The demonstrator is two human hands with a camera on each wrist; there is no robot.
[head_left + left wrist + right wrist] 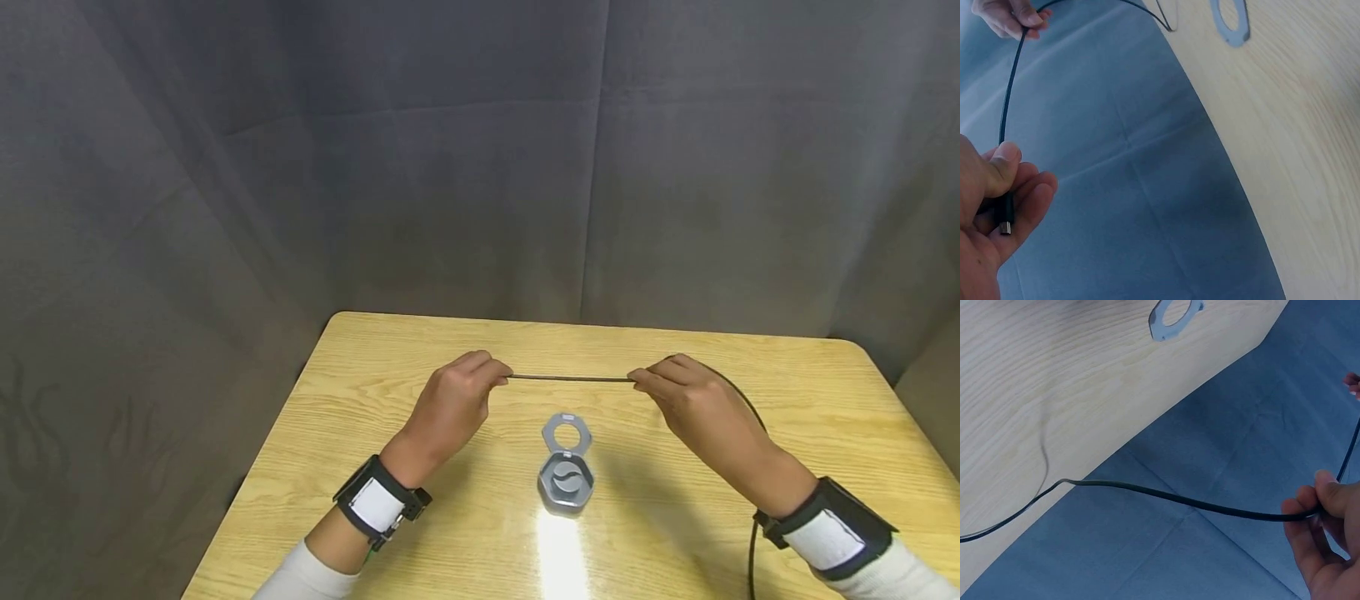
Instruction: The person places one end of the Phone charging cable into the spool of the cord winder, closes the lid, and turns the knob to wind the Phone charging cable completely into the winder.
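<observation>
Sitting centre of wood worktop: small grey hexagonal case, lid flipped open toward back, directly below hands, not touching them. Grey curtain behind and both sides. Black cable stretched taut in air above case, btwn hands. Left hand pinches plug end w/ thumb + fingers; right hand pinches cable further along, rest trails off worktop's near right edge.

cable held above table between left hand and right hand | open case placed on table, before the cable
</observation>
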